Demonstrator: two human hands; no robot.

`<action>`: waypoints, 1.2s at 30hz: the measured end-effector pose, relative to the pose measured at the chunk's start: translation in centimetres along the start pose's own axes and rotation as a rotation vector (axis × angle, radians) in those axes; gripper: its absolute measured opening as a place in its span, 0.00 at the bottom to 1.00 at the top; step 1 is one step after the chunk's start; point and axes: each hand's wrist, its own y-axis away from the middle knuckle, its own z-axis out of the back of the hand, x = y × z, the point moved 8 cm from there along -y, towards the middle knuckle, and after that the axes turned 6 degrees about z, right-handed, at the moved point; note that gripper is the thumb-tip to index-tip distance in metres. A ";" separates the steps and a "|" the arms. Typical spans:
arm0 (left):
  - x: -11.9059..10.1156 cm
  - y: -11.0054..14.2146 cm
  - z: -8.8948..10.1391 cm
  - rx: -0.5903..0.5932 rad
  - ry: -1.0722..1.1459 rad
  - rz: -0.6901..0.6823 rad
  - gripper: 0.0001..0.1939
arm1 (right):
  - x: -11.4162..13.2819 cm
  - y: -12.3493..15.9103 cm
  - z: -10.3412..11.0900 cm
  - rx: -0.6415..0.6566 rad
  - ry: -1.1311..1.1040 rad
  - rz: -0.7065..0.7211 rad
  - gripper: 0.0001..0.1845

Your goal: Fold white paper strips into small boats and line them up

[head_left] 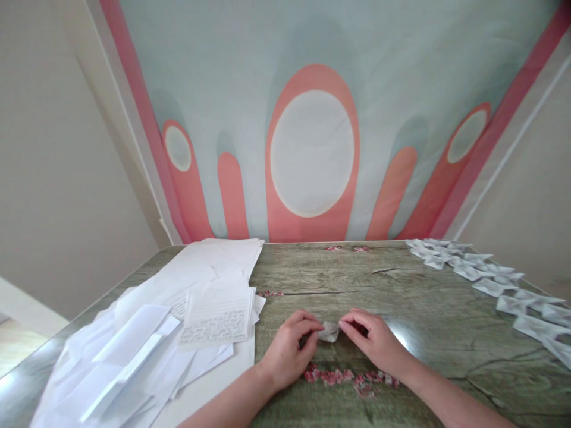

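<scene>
A small folded piece of white paper (329, 331) rests on the greenish wood-patterned table (357, 279), near its front middle. My left hand (289, 351) pinches its left end with curled fingers. My right hand (373, 340) pinches its right end the same way. Both hands lie low on the table, wrists towards me.
A loose pile of white sheets (147, 345), some with handwriting (218, 318), covers the table's left side. Several small folded paper pieces (491, 279) lie in a row along the right edge. A wall with pink arches (312, 154) rises behind the table.
</scene>
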 end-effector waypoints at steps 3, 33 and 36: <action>0.1 0.0 0.0 -0.005 -0.006 0.006 0.11 | -0.1 0.0 0.1 -0.004 -0.001 -0.012 0.16; 0.4 0.3 -0.4 -0.007 -0.049 -0.028 0.11 | 3.4 0.3 -0.1 -0.050 0.232 0.300 0.10; 0.3 0.3 -0.3 -0.015 -0.040 -0.040 0.12 | 3.1 0.3 -0.4 -0.029 0.256 0.293 0.10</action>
